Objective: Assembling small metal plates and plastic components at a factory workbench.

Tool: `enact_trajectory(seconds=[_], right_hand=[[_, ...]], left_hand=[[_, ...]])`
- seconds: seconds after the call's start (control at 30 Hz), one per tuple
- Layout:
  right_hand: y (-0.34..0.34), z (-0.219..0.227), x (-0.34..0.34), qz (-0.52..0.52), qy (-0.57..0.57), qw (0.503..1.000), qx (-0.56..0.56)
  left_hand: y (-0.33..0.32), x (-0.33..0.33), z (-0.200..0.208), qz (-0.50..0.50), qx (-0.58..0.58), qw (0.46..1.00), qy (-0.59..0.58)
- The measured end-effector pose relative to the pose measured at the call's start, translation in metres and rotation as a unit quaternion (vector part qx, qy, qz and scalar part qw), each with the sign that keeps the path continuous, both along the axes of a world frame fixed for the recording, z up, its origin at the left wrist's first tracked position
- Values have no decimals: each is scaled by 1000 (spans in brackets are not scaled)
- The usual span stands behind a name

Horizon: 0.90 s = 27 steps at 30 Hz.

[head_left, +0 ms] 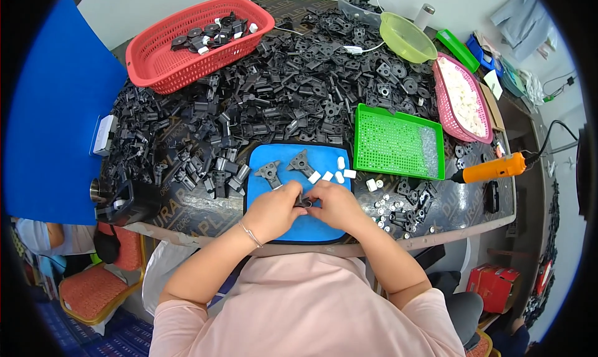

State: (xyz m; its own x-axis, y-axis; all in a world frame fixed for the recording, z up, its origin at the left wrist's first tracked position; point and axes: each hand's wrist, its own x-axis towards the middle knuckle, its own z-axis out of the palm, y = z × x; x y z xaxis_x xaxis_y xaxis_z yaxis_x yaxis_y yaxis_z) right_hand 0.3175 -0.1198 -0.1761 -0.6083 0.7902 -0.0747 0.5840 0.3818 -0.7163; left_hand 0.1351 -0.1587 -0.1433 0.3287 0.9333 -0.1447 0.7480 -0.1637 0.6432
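Over the blue mat [293, 230], my left hand [275, 209] and my right hand [336, 206] meet, fingers pinched together around a small black plastic part [303, 201]. My fingers cover most of it. Just beyond them lies a black three-armed bracket [269, 174]. A second bracket [301, 163] lies to its right, with a white end piece [314, 177] at its lower tip. Several loose white caps [341, 163] are on the mat's right side, beyond my right hand.
A large heap of black plastic parts [286, 77] covers the table's far side. Around it stand a red basket [156, 74], a green tray [380, 168], a yellow-green bowl [430, 52] and a pink basket [443, 105] of white pieces. An orange electric screwdriver [492, 168] hangs at the right.
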Motion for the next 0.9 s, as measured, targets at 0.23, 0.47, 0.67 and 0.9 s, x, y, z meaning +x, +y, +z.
enact_trajectory(seconds=[0.23, 0.47, 0.67, 0.9], right_hand=[[1, 1, -1, -8, -13, 1000, -25], [0, -6, 1, -26, -3, 999, -32], [1, -2, 0, -1, -25, 1000, -18], [-1, -6, -2, -55, -55, 995, -60]], left_hand=[[3, 22, 18, -51, 10, 984, 173], [3, 41, 26, -54, -10, 976, 213], [14, 14, 18, -52, -66, 985, 148], [5, 41, 24, -68, 5, 973, 219]])
